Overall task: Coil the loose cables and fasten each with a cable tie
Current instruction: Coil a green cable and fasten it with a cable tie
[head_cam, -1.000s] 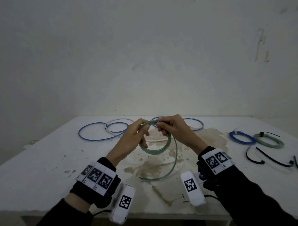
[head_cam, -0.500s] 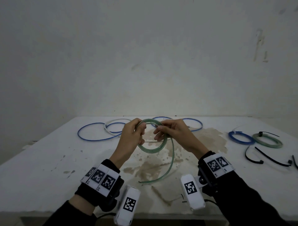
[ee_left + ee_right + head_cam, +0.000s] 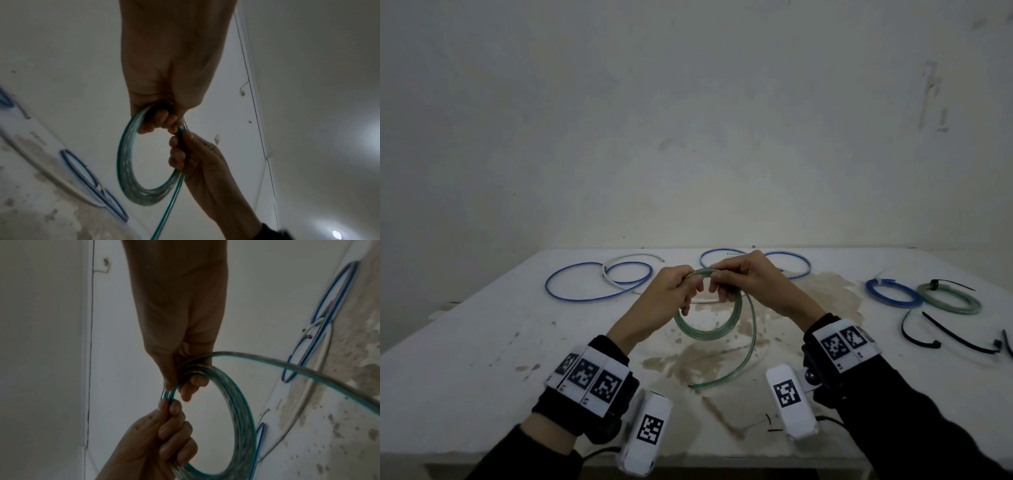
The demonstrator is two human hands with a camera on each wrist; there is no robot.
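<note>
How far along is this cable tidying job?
Done: a blue coil and a green coil lie tied at the right. In hand: both hands, left and right, wind a green cable, its tail still loose. Left: the blue and white cables, with spare black ties waiting.

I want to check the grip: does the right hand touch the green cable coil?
Touching. In the right wrist view the right hand has its fingers curled round the strands of the green cable coil; the head view agrees.
</note>
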